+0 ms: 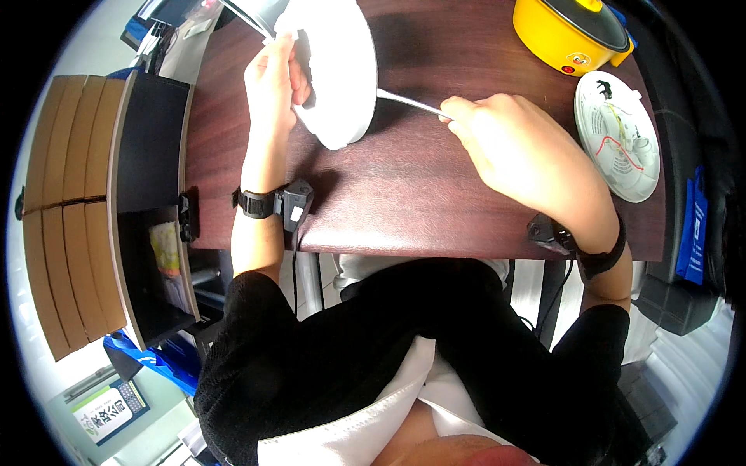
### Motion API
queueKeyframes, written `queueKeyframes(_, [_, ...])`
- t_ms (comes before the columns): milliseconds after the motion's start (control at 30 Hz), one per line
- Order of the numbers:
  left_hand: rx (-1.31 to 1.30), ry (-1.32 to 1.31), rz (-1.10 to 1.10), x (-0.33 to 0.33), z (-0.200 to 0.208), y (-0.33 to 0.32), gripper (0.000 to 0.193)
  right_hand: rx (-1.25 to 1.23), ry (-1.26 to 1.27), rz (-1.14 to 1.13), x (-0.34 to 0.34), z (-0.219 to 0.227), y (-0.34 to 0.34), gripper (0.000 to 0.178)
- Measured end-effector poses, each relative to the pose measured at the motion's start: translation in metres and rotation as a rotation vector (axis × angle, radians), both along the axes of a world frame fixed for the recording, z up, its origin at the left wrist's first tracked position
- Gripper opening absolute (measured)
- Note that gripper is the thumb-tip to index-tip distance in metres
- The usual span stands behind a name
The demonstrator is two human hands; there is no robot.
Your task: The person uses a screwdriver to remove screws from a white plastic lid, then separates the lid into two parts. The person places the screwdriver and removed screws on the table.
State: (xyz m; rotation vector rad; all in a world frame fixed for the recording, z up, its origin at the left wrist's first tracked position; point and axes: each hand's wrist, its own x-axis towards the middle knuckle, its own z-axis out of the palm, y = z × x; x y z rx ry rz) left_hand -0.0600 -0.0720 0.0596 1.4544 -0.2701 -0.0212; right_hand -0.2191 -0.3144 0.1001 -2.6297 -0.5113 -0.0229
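My left hand (273, 84) grips a white round disc-shaped cover (342, 74) near its left side, with the fingers curled at its edge. The cover is held tilted, almost on edge, over the far left of the table. My right hand (505, 140) is closed on a slim metal rod (412, 102), like a screwdriver shaft; any handle is hidden in the hand. Its far end meets the right edge of the cover. To the right of that hand lies a white round base (622, 147) with a red wire and other small parts on it.
A yellow electric pot (563, 39) with a dark lid stands at the far right of the brown table (404, 210). At the left is a shelf unit (151, 144) beside stacked brown boxes (74, 210). Cables hang from bands on both wrists. A blue bag (691, 225) is at the right.
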Motion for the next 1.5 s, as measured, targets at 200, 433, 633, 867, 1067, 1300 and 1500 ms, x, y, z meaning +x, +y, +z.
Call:
queueKeyframes(200, [0.006,-0.032,-0.002,0.004,-0.004,0.0,0.032,-0.099,-0.067,0.038,0.005,0.006,-0.002,0.018])
queueKeyframes(433, [0.1,-0.05,0.03,0.011,-0.008,-0.005,0.031,-0.138,-0.129,-0.02,0.025,-0.007,-0.009,0.024])
queueKeyframes(633, [0.037,-0.005,0.034,0.018,-0.013,0.0,0.026,-0.055,-0.084,-0.071,0.028,-0.019,0.003,0.022])
queueKeyframes(867, [-0.046,0.06,-0.072,0.02,-0.015,-0.003,0.018,-0.04,-0.065,-0.115,0.036,-0.058,0.006,0.022])
queueKeyframes(1067, [0.0,0.152,-0.186,0.026,-0.012,-0.006,0.02,-0.157,-0.058,-0.09,0.034,-0.055,0.002,0.021])
queueKeyframes(1300, [0.036,0.179,-0.225,0.03,-0.012,-0.009,0.016,-0.301,-0.113,-0.081,0.027,-0.046,0.001,0.019])
queueKeyframes(1500, [0.089,0.174,-0.269,0.032,-0.013,-0.016,0.012,-0.241,-0.087,0.007,0.033,-0.041,-0.013,0.026])
